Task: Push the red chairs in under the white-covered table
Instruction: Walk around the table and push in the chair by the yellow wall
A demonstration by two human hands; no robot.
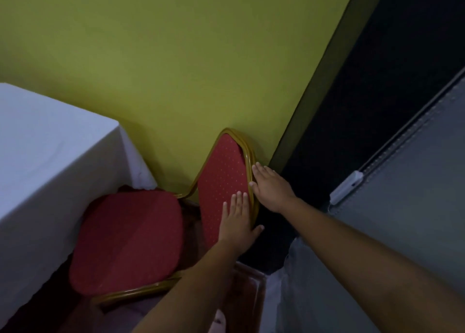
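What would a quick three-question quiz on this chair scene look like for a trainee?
1. True or false: the chair seat is fully under the table.
2. Which hand lies on the red front of the backrest? A left hand B right hand
3. What colour is the wall?

Key: 1 false, most of the seat shows. 2 A; the right hand is at the frame edge. 3 yellow-green.
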